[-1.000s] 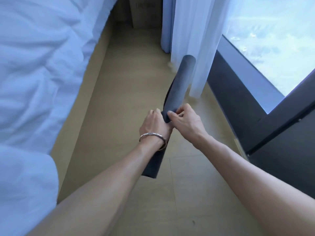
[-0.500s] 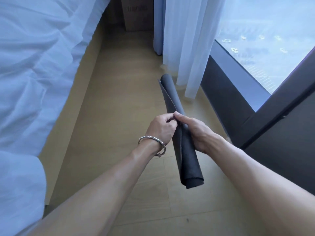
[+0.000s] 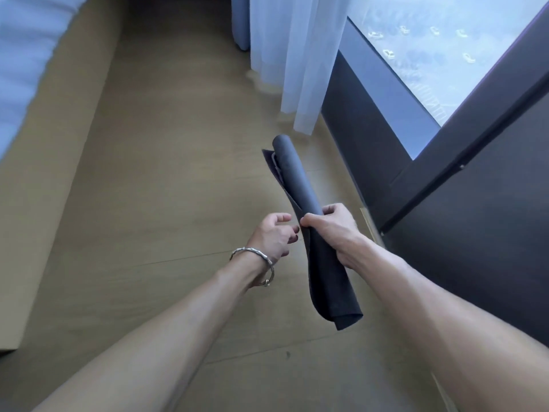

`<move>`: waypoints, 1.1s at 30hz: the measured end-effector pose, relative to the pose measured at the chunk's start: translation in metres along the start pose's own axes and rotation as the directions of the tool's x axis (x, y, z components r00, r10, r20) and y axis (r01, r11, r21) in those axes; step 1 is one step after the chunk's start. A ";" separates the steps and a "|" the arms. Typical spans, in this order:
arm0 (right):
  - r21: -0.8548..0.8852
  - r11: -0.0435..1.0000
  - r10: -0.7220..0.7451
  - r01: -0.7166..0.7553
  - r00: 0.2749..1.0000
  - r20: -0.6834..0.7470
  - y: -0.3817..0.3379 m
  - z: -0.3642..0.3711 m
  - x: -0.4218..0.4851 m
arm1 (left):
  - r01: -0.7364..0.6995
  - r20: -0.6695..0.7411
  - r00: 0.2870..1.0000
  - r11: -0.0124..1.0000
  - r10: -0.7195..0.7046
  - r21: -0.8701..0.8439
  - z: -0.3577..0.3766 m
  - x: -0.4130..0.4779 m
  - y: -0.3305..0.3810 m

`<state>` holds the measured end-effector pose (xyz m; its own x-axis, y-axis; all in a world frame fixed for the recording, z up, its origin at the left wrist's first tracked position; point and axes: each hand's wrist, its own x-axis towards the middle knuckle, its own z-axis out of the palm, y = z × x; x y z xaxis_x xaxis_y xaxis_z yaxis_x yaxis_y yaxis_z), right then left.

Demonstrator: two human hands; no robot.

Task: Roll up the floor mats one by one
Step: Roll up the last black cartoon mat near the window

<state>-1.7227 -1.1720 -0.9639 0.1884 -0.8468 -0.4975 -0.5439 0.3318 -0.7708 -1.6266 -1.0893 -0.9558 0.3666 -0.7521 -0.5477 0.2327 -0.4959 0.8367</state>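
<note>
Rolled mat gripped by right hand; left hand loose beside it.

Right hand grips rolled mat; left hand apart.

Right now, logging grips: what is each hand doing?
Left hand: open, holding nothing.
Right hand: gripping the rolled dark grey floor mat.
</note>
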 end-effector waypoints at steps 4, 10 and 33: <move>-0.340 0.939 -0.105 0.045 0.982 -0.160 0.021 -0.030 0.014 | 0.013 0.092 0.995 0.988 -0.027 0.154 0.039 0.009 -0.013; -0.621 0.784 -0.225 0.019 0.940 -0.256 0.070 -0.068 0.036 | 0.009 0.182 0.981 0.950 -0.069 0.312 0.071 0.020 -0.035; -0.921 0.380 -0.224 -0.087 0.957 -0.183 0.126 -0.067 0.059 | 0.021 0.343 0.915 0.875 -0.212 0.484 0.111 0.030 -0.069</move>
<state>-1.8347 -1.2077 -1.0637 0.1525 -0.9610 -0.2306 -0.9762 -0.1829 0.1167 -1.7314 -1.1259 -1.0308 -0.0230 -0.7324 -0.6805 -0.2244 -0.6595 0.7174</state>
